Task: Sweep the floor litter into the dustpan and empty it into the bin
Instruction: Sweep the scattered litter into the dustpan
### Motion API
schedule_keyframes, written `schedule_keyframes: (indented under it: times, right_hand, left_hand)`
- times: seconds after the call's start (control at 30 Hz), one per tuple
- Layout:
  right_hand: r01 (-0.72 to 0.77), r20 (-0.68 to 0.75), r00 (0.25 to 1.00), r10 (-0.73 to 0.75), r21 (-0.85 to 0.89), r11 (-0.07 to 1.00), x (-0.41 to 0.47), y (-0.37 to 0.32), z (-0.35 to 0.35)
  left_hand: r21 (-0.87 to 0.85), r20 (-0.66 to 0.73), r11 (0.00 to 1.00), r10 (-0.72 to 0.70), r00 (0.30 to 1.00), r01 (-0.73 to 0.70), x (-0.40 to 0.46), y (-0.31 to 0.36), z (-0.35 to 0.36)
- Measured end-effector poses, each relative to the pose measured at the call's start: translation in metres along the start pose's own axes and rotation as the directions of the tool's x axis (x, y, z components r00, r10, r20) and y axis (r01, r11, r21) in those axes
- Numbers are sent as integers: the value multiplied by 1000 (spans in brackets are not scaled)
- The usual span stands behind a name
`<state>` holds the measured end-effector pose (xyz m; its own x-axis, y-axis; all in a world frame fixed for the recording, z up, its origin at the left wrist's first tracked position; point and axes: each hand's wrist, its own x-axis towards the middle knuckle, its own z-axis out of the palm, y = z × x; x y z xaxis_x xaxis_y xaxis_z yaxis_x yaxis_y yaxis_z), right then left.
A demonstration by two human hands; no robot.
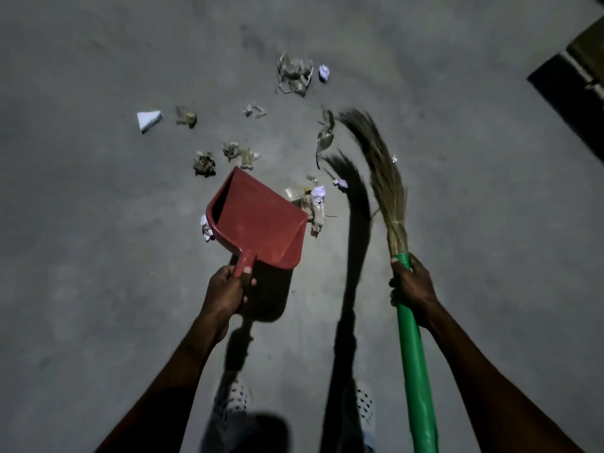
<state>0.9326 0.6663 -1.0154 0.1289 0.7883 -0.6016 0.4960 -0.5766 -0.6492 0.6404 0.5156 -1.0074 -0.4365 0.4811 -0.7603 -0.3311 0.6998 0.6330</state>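
My left hand (227,291) grips the handle of a red dustpan (261,220), held above the grey floor with its mouth turned up and to the left. My right hand (412,284) grips the green handle of a grass broom (385,178), just below its bristles, which point up and away. Several pieces of litter lie scattered ahead: a crumpled wrapper pile (295,73), a white paper triangle (148,119), a crumpled ball (204,163), and white and clear scraps (315,201) right beside the dustpan's lip. The dustpan looks empty.
Bare concrete floor (98,223) surrounds the litter. A dark edge with a brownish object (581,80) sits at the far right. My feet in spotted shoes (364,407) stand at the bottom of the view.
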Motion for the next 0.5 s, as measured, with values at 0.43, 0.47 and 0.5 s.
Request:
schedule_keyframes:
  times: [0.43, 0.47, 0.5]
  right_hand:
    - [-63, -100, 994, 43, -208, 976, 196, -12, -32]
    - [-69, -72, 996, 53, -240, 968, 212, -14, -31]
    - [-61, -28, 998, 55, -272, 960, 222, -17, -28]
  left_hand:
    - [26, -102, 1000, 17, 995, -14, 75, 19, 68]
    - [19, -110, 1000, 12, 994, -10, 80, 21, 80]
    - [11, -118, 1000, 10, 993, -9, 83, 23, 91]
